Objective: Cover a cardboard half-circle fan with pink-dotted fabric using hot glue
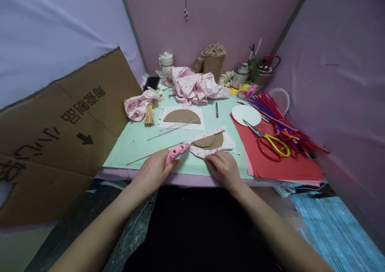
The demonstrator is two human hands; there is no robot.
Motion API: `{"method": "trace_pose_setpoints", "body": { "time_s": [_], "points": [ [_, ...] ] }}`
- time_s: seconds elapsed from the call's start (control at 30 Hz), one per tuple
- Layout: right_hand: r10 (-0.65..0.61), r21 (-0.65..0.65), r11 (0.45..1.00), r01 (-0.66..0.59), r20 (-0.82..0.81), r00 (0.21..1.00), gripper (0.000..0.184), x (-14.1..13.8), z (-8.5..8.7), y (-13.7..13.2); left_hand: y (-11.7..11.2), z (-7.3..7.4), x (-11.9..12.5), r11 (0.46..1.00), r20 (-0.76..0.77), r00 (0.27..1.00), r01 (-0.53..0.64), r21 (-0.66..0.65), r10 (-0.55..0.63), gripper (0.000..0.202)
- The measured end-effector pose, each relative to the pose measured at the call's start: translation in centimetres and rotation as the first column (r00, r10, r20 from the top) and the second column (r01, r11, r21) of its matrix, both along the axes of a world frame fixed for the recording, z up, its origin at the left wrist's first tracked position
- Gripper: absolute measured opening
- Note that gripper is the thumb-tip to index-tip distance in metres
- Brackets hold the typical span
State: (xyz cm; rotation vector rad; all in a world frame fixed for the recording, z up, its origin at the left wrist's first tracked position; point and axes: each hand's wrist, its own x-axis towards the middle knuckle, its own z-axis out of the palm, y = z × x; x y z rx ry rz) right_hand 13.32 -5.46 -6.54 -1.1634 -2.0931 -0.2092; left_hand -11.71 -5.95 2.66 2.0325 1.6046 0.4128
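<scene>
My left hand (157,168) is wrapped round a pink glue gun (177,152), its nozzle pointing at the left end of a pink dotted cloth (230,142). On that cloth lies a brown cardboard piece (217,141) with a smaller rounded cardboard piece on top. The cloth's edges are folded partly over the cardboard. At the front edge my right hand (224,168) has its fingers closed on the cloth; the fingertips are partly hidden. A thin wooden stick (144,158) passes behind the glue gun.
Behind lies a cardboard half-circle (182,115) on white dotted cloth. To the right, scissors (267,140) rest on red sheets (270,170) beside a white disc (246,115) and pipe cleaners (279,117). A large cardboard sheet (69,144) leans at left. Crumpled cloth (195,85) sits at the back.
</scene>
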Motion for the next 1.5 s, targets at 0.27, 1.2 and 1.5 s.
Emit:
{"method": "trace_pose_setpoints", "body": {
  "time_s": [0.27, 1.2, 1.5],
  "points": [
    [-0.007, -0.008, 1.0, 0.007, 0.009, 1.0, 0.017, 0.0, 0.7, 0.3, 2.0, -0.8, -3.5, 0.939, -0.306, 0.924, -0.126, 0.319, 0.228, 0.033],
    [0.061, -0.315, 0.949, 0.021, 0.248, 0.967, 0.014, -0.8, 4.5, 5.7, 3.3, -6.7, 5.7, 0.84, -0.081, 0.978, 0.207, 0.502, -0.193, 0.013],
    [0.082, -0.393, 0.919, 0.009, 0.214, 0.973, 0.011, -0.9, 4.9, 6.7, 3.7, -6.5, 7.2, 0.893, -0.043, 0.999, 0.032, 0.449, -0.014, 0.017]
  ]
}}
